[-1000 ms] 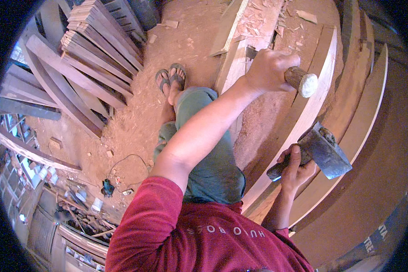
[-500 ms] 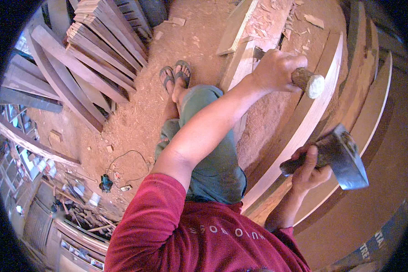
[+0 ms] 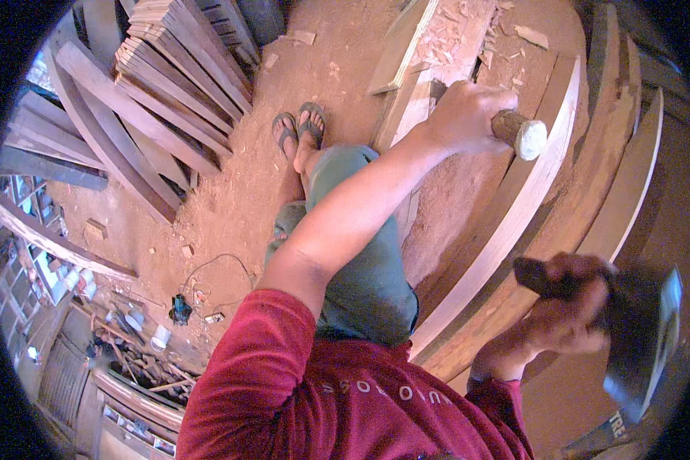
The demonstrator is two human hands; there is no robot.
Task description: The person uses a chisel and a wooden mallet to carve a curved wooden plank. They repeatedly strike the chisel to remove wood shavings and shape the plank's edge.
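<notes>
The chisel (image 3: 520,134) blade is hidden inside the left hand (image 3: 468,115). Right of it, the hatchet (image 3: 640,337) is motion-blurred; its handle is covered by the right hand (image 3: 567,310).

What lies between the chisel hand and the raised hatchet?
In the head view, curved wooden planks span the gap between the left hand on the chisel and the hatchet in the right hand.

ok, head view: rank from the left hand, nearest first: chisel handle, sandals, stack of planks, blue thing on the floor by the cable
1. Chisel handle, gripped in the left hand.
2. Sandals, on the floor to its left.
3. Stack of planks, upper left.
4. Blue thing, far lower left.
</notes>
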